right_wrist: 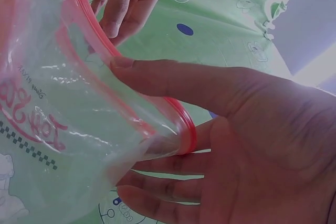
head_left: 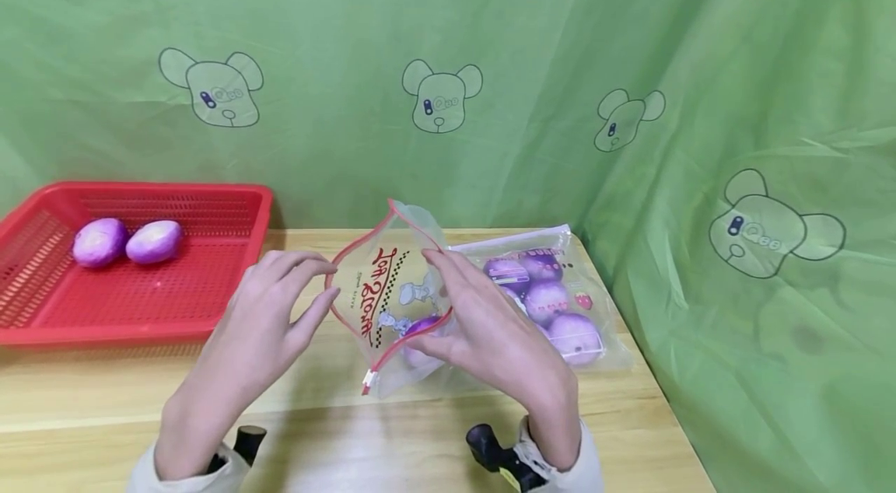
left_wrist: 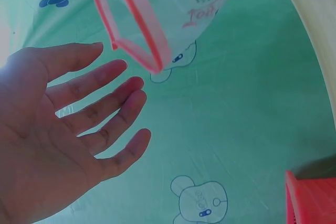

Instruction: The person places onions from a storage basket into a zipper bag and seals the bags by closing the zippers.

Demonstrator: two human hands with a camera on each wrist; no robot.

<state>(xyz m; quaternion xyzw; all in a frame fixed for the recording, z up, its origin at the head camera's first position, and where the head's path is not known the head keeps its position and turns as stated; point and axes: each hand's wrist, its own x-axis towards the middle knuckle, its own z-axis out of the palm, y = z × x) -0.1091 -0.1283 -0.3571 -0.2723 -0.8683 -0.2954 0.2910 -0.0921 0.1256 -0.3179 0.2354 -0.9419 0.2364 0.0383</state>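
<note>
A clear zip bag [head_left: 367, 275] with a red rim and red lettering stands with its mouth spread wide between my hands. My right hand [head_left: 493, 333] holds its right side; in the right wrist view the thumb [right_wrist: 163, 77] lies on one face and the fingers pass behind. My left hand [head_left: 262, 318] has its fingertips close by the bag's left rim. From the left wrist view, that hand [left_wrist: 68, 114] has loosely spread fingers with nothing in them, apart from the rim. A purple-and-white roundish vegetable [head_left: 420, 341] shows through the bag's lower part.
A red perforated basket [head_left: 154, 333] on the left holds two oval purple-and-white vegetables [head_left: 100, 243]. On the right lies another clear bag [head_left: 595, 275] with several similar vegetables inside. A green curtain [head_left: 336, 151] hangs along the back and right of the wooden table [head_left: 336, 454].
</note>
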